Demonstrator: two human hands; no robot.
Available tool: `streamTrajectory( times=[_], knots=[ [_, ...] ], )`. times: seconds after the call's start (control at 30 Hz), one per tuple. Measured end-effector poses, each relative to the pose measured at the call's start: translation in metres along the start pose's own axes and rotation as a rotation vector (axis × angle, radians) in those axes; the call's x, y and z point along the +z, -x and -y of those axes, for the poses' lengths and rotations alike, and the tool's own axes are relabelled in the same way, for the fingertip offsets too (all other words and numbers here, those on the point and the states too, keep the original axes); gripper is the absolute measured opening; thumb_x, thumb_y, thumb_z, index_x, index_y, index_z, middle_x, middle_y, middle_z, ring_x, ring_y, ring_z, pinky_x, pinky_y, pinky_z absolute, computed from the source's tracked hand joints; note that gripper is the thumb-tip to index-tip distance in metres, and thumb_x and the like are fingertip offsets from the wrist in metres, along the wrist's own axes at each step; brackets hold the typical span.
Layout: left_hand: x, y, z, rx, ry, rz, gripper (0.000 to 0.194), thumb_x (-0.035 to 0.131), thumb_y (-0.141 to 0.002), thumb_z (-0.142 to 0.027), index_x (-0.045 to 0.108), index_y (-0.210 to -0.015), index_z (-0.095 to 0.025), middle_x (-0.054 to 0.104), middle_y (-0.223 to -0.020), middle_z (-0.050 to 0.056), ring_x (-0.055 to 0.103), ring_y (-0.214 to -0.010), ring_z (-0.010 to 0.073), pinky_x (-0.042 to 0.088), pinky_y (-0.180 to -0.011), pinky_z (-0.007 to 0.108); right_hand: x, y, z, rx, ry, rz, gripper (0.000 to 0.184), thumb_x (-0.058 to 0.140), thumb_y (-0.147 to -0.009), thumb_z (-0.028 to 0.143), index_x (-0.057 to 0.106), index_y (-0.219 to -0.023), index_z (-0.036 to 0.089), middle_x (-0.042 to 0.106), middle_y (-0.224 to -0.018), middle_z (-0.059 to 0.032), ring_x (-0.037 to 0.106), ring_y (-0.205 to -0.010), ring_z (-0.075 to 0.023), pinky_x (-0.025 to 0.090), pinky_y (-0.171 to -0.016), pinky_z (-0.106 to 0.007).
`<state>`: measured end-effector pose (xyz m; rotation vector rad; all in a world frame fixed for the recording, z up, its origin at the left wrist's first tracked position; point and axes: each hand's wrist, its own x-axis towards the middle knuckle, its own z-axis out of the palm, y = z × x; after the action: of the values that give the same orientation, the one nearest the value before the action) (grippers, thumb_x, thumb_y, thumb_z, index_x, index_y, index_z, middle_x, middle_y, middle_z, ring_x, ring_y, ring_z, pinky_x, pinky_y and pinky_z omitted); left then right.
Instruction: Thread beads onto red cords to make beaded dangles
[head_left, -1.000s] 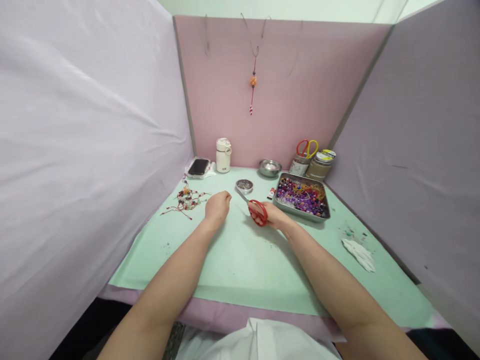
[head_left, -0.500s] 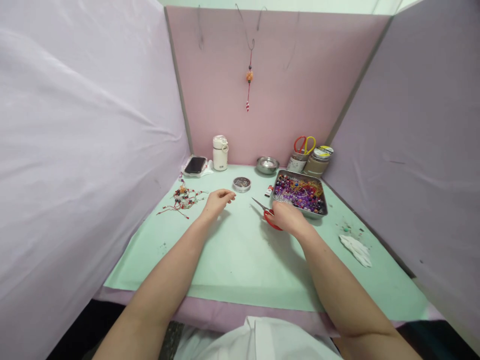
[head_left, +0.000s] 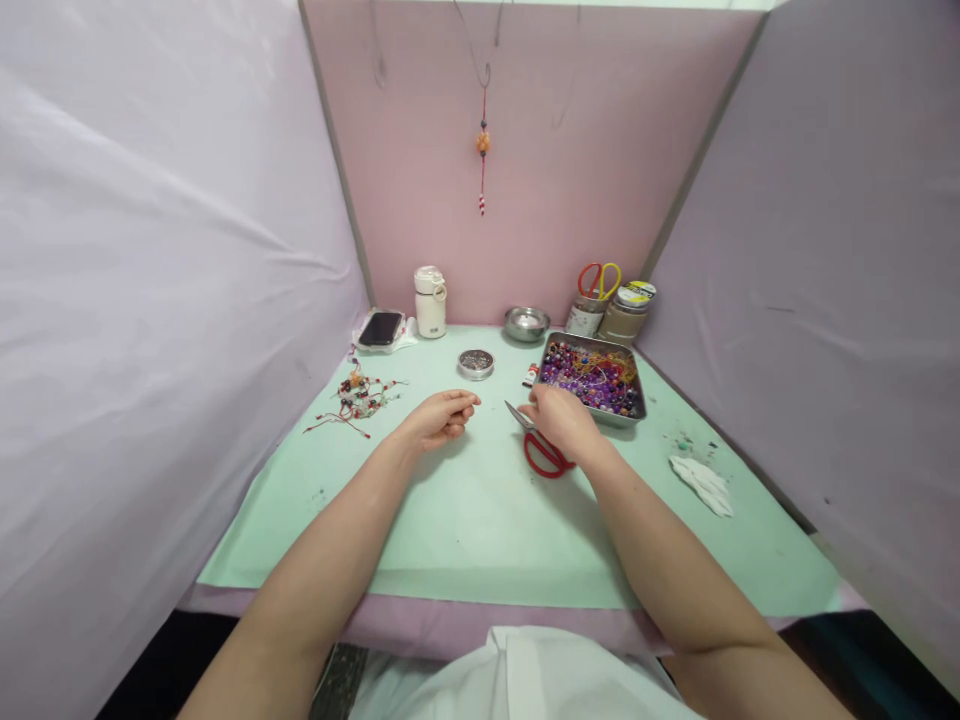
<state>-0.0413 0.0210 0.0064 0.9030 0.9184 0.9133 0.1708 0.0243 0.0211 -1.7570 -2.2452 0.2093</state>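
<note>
My left hand point(head_left: 439, 417) rests on the green mat point(head_left: 480, 500) with its fingers pinched together; what they hold, if anything, is too small to make out. My right hand point(head_left: 561, 422) lies over the red-handled scissors point(head_left: 541, 448), which rest flat on the mat with their blades pointing up and left. The fingers curl over the scissors and reach toward the metal tray of beads point(head_left: 592, 377); whether they grip anything is hidden.
A small round tin point(head_left: 476, 363), a metal bowl point(head_left: 526, 322), a white bottle point(head_left: 430, 301), a phone point(head_left: 379, 329) and two jars point(head_left: 611, 309) line the back. Beaded strings point(head_left: 352, 397) lie at left, a crumpled tissue point(head_left: 701, 484) at right. Fabric partitions enclose three sides.
My right hand carried the scissors rightward and laid them on the mat, then moved toward the tray. My left hand turned and its fingers came together in a pinch.
</note>
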Motion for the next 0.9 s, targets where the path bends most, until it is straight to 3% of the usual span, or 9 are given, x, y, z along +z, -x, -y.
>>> streamTrajectory(
  times=[0.07, 0.17, 0.27, 0.33, 0.4, 0.5, 0.63, 0.77, 0.9],
  knots=[
    [0.005, 0.001, 0.003, -0.023, -0.050, 0.046, 0.024, 0.073, -0.068, -0.031, 0.060, -0.078, -0.013, 0.043, -0.055, -0.005, 0.022, -0.041, 0.0002, 0.013, -0.039, 0.016, 0.006, -0.004, 0.003, -0.083, -0.306, -0.050, 0.024, 0.051, -0.085, 0.034, 0.066, -0.088, 0.015, 0.070, -0.089, -0.0095, 0.063, -0.080, -0.0185, 0.043, -0.073, -0.028],
    [0.011, 0.002, 0.007, -0.037, -0.118, 0.077, 0.027, 0.073, -0.067, -0.035, 0.061, -0.078, -0.014, 0.043, -0.055, -0.006, 0.024, -0.041, 0.0011, 0.012, -0.040, 0.018, 0.014, -0.008, 0.008, -0.148, -0.725, -0.008, 0.025, 0.058, -0.079, 0.036, 0.067, -0.092, 0.016, 0.070, -0.090, -0.0057, 0.061, -0.075, -0.0147, 0.044, -0.070, -0.026],
    [0.011, 0.001, 0.011, -0.051, -0.162, 0.074, 0.029, 0.072, -0.066, -0.038, 0.061, -0.079, -0.014, 0.043, -0.056, -0.006, 0.021, -0.041, 0.0015, 0.010, -0.040, 0.020, 0.020, -0.009, 0.012, -0.154, -0.899, -0.050, 0.025, 0.062, -0.074, 0.036, 0.067, -0.087, 0.016, 0.069, -0.081, -0.0040, 0.059, -0.070, -0.0141, 0.044, -0.066, -0.026],
    [0.010, -0.001, 0.014, -0.047, -0.192, 0.062, 0.029, 0.072, -0.066, -0.038, 0.061, -0.080, -0.015, 0.046, -0.057, -0.005, 0.022, -0.041, 0.0018, 0.012, -0.040, 0.020, 0.022, -0.009, 0.013, -0.140, -0.915, -0.090, 0.021, 0.061, -0.074, 0.035, 0.067, -0.078, 0.015, 0.066, -0.071, -0.0024, 0.056, -0.065, -0.0135, 0.042, -0.063, -0.026],
    [0.008, -0.005, 0.018, -0.016, -0.246, 0.031, 0.029, 0.072, -0.067, -0.039, 0.063, -0.080, -0.014, 0.054, -0.063, -0.001, 0.035, -0.045, 0.0033, 0.022, -0.043, 0.020, 0.023, -0.009, 0.013, -0.128, -0.888, -0.119, 0.019, 0.060, -0.073, 0.034, 0.066, -0.071, 0.015, 0.065, -0.067, -0.0016, 0.054, -0.062, -0.0131, 0.041, -0.062, -0.026],
    [0.010, -0.010, 0.025, 0.091, -0.320, -0.038, 0.030, 0.070, -0.070, -0.039, 0.065, -0.084, -0.014, 0.066, -0.084, 0.008, 0.057, -0.069, 0.0109, 0.041, -0.063, 0.024, 0.024, -0.009, 0.014, -0.130, -0.829, -0.142, 0.016, 0.060, -0.073, 0.030, 0.066, -0.069, 0.016, 0.066, -0.068, -0.0018, 0.054, -0.064, -0.0134, 0.041, -0.065, -0.026],
    [0.020, -0.011, 0.030, 0.197, -0.283, -0.048, 0.029, 0.065, -0.075, -0.039, 0.063, -0.089, -0.013, 0.067, -0.089, 0.011, 0.062, -0.082, 0.0161, 0.044, -0.081, 0.032, 0.029, -0.010, 0.014, -0.128, -0.757, -0.159, 0.015, 0.061, -0.073, 0.029, 0.068, -0.068, 0.017, 0.065, -0.069, -0.0022, 0.055, -0.066, -0.0138, 0.040, -0.066, -0.026],
    [0.028, -0.010, 0.032, 0.194, -0.204, -0.045, 0.022, 0.059, -0.080, -0.034, 0.060, -0.087, -0.014, 0.064, -0.080, 0.006, 0.058, -0.071, 0.0122, 0.044, -0.068, 0.026, 0.036, -0.012, 0.014, -0.133, -0.708, -0.183, 0.015, 0.061, -0.074, 0.029, 0.069, -0.067, 0.017, 0.063, -0.068, -0.0022, 0.054, -0.068, -0.0140, 0.039, -0.067, -0.026],
    [0.028, -0.011, 0.034, 0.237, -0.221, -0.101, 0.015, 0.055, -0.081, -0.027, 0.059, -0.085, -0.013, 0.055, -0.066, -0.001, 0.039, -0.049, 0.0051, 0.028, -0.049, 0.020, 0.040, -0.013, 0.013, -0.129, -0.725, -0.182, 0.016, 0.062, -0.074, 0.031, 0.069, -0.068, 0.018, 0.063, -0.068, -0.0019, 0.053, -0.068, -0.0140, 0.039, -0.067, -0.026]
  ],
)
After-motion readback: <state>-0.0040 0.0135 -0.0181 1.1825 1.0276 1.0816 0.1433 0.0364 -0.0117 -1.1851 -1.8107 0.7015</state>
